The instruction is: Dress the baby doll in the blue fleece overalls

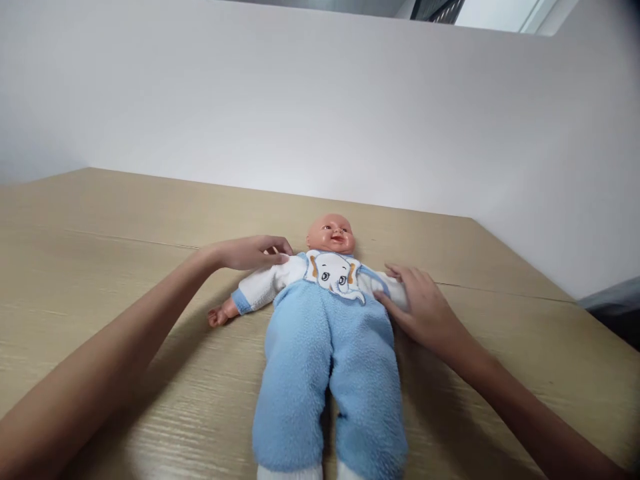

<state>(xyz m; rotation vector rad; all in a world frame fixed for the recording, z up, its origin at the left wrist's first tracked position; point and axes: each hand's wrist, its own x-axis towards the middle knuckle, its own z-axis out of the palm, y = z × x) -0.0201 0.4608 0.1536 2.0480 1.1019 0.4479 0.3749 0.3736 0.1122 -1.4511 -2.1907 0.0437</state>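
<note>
A baby doll (300, 327) lies on its back on the wooden table, its bald head toward the wall. It wears a fleecy light-blue and white outfit with an elephant face patch (333, 273) on the chest. At the shoulder on the left of the view, my left hand (257, 252) has its bent fingers and thumb on the white sleeve (263, 287). My right hand (423, 303) is closed around the opposite sleeve, thumb on the near side and fingers on the far side. That palm hides the lower part of the doll's arm. The doll's feet fall outside the frame.
The pale wooden tabletop (125, 213) reaches back to a white wall (280, 107), with a seam running across it. An opening (390, 8) shows at the wall's top. Something dark grey (613, 310) stands beyond the table's right edge.
</note>
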